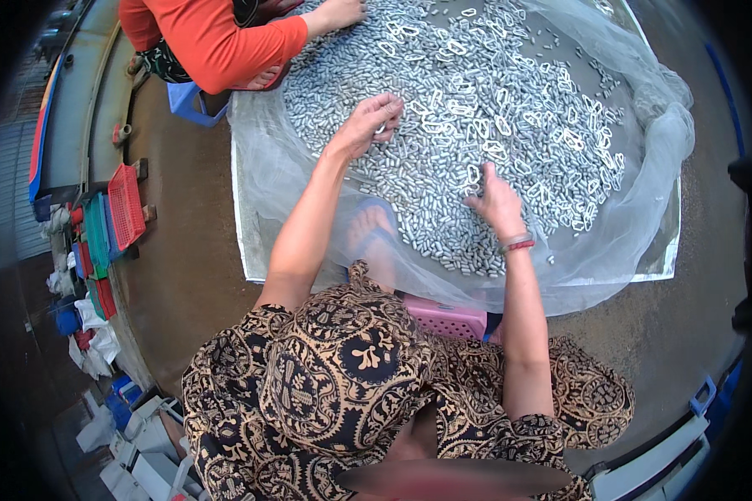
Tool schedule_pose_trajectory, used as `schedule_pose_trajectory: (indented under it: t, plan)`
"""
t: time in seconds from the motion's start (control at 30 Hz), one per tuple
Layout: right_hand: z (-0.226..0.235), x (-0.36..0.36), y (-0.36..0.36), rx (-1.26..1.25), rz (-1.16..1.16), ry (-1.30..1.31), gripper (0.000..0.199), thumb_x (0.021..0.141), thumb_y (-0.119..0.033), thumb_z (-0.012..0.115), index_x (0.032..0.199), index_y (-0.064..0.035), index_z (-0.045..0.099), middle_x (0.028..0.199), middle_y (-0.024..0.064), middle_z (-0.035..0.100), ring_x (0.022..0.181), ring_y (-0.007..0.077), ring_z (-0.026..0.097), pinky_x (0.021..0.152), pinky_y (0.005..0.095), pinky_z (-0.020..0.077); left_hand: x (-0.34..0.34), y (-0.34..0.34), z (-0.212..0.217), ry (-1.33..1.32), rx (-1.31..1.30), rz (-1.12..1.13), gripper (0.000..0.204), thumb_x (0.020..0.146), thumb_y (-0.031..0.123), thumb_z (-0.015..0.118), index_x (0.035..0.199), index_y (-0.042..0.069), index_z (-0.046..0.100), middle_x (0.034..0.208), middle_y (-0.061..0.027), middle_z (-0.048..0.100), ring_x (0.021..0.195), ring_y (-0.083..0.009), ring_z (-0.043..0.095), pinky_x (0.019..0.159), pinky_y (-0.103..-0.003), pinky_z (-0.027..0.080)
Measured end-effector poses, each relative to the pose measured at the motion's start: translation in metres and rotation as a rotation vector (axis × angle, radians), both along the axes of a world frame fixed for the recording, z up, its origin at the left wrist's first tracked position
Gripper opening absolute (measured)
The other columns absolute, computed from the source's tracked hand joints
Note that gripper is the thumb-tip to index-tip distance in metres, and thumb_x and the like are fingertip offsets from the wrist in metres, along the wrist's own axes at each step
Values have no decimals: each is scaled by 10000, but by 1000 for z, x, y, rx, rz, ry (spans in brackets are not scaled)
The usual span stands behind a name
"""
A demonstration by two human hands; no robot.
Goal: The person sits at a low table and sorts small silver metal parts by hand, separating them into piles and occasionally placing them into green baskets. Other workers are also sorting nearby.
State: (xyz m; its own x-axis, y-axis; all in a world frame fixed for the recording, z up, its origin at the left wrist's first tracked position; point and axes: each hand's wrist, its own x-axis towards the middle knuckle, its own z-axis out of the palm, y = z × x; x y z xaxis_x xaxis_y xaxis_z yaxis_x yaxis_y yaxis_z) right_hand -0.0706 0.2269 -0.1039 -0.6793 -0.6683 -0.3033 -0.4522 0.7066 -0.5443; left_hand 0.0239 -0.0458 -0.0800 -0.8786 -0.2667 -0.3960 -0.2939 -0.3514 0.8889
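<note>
While 2 bare hands are working over a broad heap of small grey pieces (326, 108), pale oval links (460, 107) are lying scattered across its top, thickest through the middle and toward the right. The left hand (366, 125) is resting low at the heap's left part, its fingers bunching together; something pale is showing beneath them, but I cannot tell what it is or whether they are pinching it. The right hand (500, 204) is hanging over or touching the heap nearer the person, its index finger extending toward 1 group of links, its thumb standing apart and its other fingers curling under. A red bracelet (520, 245) is circling that wrist.

The heap is lying on a translucent net (263, 138), which is bunching along the right side and spreading over a white-edged sheet (656, 276). A sandalled foot (370, 227) is showing beside the heap, and a pink perforated stool (447, 317) is standing by the near edge. At the upper left, a co-worker's hand (345, 12) is reaching from an orange sleeve (226, 42) to the heap's far edge, with a blue stool (188, 104) standing below.
</note>
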Motion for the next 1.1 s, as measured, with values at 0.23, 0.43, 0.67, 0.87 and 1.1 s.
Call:
schedule_pose_trajectory:
  t: [0.23, 0.43, 0.67, 0.87, 1.1]
  plan:
    - [-16, -3, -2, -210, -149, 70, 304, 801, -219, 649, 1029, -24, 595, 675, 140, 623, 631, 310, 613, 552, 412, 450, 14, 23, -36, -357, -1285, -334, 447, 786, 416, 617, 799, -30, 633, 733, -233, 617, 737, -382, 613, 712, -441, 479]
    - [23, -32, 1, -839, -431, -1041, 226, 865, -225, 613, 981, -41, 675, 636, -52, 547, 450, 23, 393, 379, 194, 248, 3, 22, -31, -135, -1049, -100, 304, 787, 277, 601, 806, -26, 591, 826, -231, 620, 797, -370, 609, 718, -428, 466]
    - [26, -36, -2, -668, -601, -866, 278, 863, -120, 543, 1122, -36, 601, 796, 28, 643, 465, 39, 433, 392, 174, 309, 15, 28, -47, -290, -1341, -405, 236, 811, 222, 590, 924, 15, 587, 828, -210, 624, 786, -416, 591, 709, -474, 464]
    - [30, -49, -8, -894, -658, -1147, 272, 879, -193, 531, 1069, 0, 556, 756, 59, 600, 544, 110, 540, 387, 180, 353, 12, 0, -12, -42, -437, 10, 292, 853, 307, 598, 841, 15, 592, 664, -75, 569, 586, -155, 523, 568, -324, 431]
    - [-16, -37, -66, -12, -113, 138, 343, 770, -329, 649, 867, -1, 636, 860, 229, 644, 778, 380, 634, 697, 433, 497, -2, 2, 16, 4, -561, 31, 210, 837, 253, 628, 837, 56, 554, 745, -5, 551, 592, -116, 511, 449, -218, 366]
